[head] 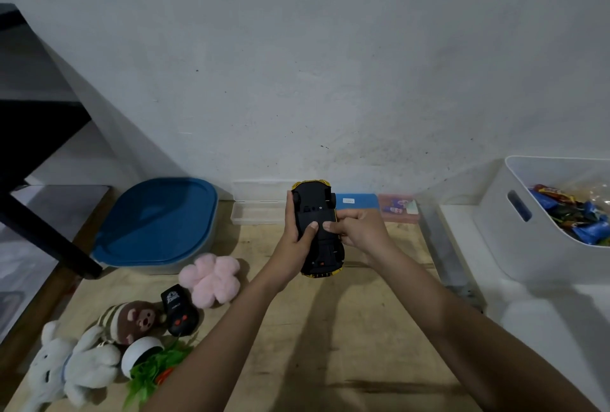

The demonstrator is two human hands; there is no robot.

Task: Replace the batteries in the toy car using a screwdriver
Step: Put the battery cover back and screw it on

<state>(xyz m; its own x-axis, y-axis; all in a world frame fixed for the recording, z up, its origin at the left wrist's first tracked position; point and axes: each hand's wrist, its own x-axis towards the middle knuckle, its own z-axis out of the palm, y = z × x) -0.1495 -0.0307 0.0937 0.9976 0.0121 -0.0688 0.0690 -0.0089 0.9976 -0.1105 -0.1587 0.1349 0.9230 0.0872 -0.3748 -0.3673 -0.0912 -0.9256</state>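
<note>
Toy car: the toy car (pixel 315 205) is flipped belly-up, so you mostly see the black underside with a bit of yellow body peeking out at both ends. It's held up off the table (pixel 330 339), lengthways away from the person, over the far part near the wall.
Left hand: the left hand (pixel 293 243) is wrapped round the car's left side, with its thumb lying across the underside.
Right hand: the right hand (pixel 361 230) has bent fingers against the car's right edge and one fingertip on the underside, just beside the left thumb. Can't tell if there's anything small in it.
Hands overall: both are together, clamped on the car from either side.
Left side of table: a blue-lidded tub (pixel 158 223), a pink fluffy flower (pixel 211 279), a black remote (pixel 180 312), a brown monkey plush (pixel 135 317), a white plush (pixel 66 368), and a tipped white pot (pixel 140 354) with green leaves spilling out.
Back by the wall: a clear box (pixel 257 215), a blue box (pixel 358 202) and a pinkish box (pixel 397 208) in a row behind the car.
Right side: a white bin (pixel 508 236) full of wrapped snacks.
</note>
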